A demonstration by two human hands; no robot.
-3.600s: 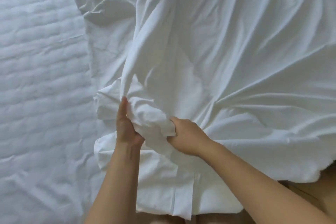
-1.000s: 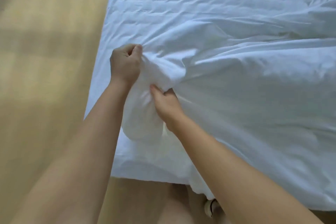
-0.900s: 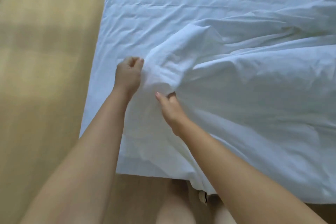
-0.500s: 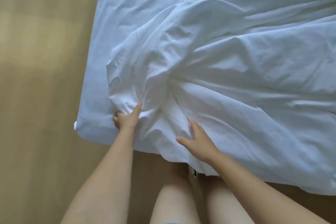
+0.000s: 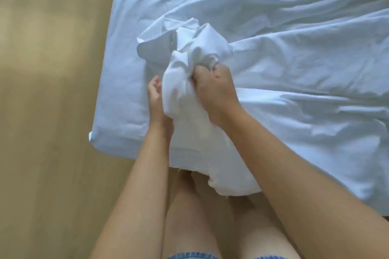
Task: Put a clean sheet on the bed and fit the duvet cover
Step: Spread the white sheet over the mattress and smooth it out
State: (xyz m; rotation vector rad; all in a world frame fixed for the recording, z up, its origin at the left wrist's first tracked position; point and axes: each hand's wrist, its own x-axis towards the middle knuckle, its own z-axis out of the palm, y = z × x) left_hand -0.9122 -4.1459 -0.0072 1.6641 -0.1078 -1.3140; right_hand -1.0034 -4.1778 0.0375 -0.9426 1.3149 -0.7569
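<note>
At the near left corner of the bed point(image 5: 124, 99), I see the right hand point(image 5: 214, 90) clamped on the white sheet point(image 5: 294, 65). Its fingers point(image 5: 199, 74) are curled tight into the cloth with the back of the hand facing up. Above the fist the gathered cloth stands up in a crumpled wad, lifted off the bed. Below the fist a loose fold hangs down between the two forearms and over the foot edge of the bed.

The left hand point(image 5: 155, 99) sits just beside that wad on its left, palm turned toward it. The cloth lies against the palm. The fingertips are loosely bent and a little apart. The thumb is hidden behind the cloth, so I cannot tell whether this hand grips the sheet or only rests against it.

From the wad, the rest of the sheet spreads to the right and toward the far side of the bed. It lies rumpled in long ridges and creases, and its near edge hangs over the foot of the bed at the right. To the left of the hands a strip of the bed shows, smooth and white, running down to a rounded corner. The sheet does not reach that corner.

A light wood-toned floor point(image 5: 52, 122) fills the left side of the view. Bare legs point(image 5: 189, 216) stand close against the foot of the bed, and the hem of blue denim shorts point(image 5: 192, 255) shows at the bottom edge.
</note>
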